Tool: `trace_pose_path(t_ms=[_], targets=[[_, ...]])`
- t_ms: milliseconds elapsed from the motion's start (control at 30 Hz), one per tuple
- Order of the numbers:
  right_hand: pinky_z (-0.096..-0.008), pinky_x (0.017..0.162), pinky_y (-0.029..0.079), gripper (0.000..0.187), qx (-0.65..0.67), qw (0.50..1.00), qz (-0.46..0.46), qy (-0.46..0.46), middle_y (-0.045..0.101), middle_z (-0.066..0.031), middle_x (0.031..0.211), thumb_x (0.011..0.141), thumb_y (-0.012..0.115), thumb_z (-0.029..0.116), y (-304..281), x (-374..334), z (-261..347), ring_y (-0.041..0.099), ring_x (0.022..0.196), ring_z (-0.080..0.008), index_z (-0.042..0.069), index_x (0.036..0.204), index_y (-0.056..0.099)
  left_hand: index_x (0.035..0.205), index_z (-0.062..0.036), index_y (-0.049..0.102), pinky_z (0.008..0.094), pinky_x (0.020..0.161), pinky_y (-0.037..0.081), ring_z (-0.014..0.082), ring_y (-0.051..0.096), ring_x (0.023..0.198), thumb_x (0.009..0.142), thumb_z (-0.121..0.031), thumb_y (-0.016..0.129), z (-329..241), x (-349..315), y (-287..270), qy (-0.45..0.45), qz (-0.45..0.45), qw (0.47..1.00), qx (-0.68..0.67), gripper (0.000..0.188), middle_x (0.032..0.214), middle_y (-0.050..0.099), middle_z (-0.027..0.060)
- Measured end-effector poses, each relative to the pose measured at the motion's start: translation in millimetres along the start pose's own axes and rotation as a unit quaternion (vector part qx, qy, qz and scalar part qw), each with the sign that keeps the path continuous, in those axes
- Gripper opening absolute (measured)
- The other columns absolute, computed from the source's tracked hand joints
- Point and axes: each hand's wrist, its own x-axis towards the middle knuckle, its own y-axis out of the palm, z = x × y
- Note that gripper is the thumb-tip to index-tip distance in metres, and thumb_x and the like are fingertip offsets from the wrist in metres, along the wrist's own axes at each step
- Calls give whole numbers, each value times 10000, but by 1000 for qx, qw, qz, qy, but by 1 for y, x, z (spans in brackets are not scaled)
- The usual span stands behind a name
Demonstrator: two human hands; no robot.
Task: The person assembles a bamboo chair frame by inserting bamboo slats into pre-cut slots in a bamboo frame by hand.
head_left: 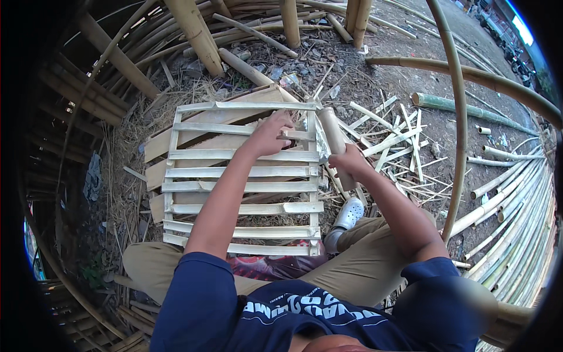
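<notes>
A lattice of pale bamboo slats [240, 172] lies in front of me, its crosspieces fixed over side strips and resting partly on wooden boards [157, 175]. Near its far right corner, my left hand [271, 136] grips the second slat from the far end, thumb on the near side and fingers on the far side. My right hand [348, 162] is closed around a short, thick bamboo stick [333, 130], held just beyond the lattice's right edge. The stick's far end is close to the lattice corner.
Loose split strips [394, 138] are scattered right of the lattice. A green bamboo pole [448, 104] and a stack of long poles [516, 217] lie further right. A curved pole [458, 117] crosses the right side. Thick bamboo posts [196, 38] stand beyond. My shoe [350, 213] is beside the lattice.
</notes>
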Motion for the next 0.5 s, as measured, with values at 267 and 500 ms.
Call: trace_pose_path(t_ms=[267,500], targets=[[-416,617,583,558,149,985,80,-21,685,-189,969,777,767,119,15,-9,1,702,744,-268,-108,1225,525,1413,-80,581,476,1227,333,356,461,1448,961,-296,707,-67,-184,-127,-222,113,967,51,517,1565,479,179],[-401,740,563,412,151,988,26,-14,658,-131,963,821,740,133,29,-18,25,660,846,-238,-57,1155,591,1351,3,570,471,1157,417,404,474,1394,809,-439,851,-12,-263,-120,-431,175,870,162,754,1449,530,246]])
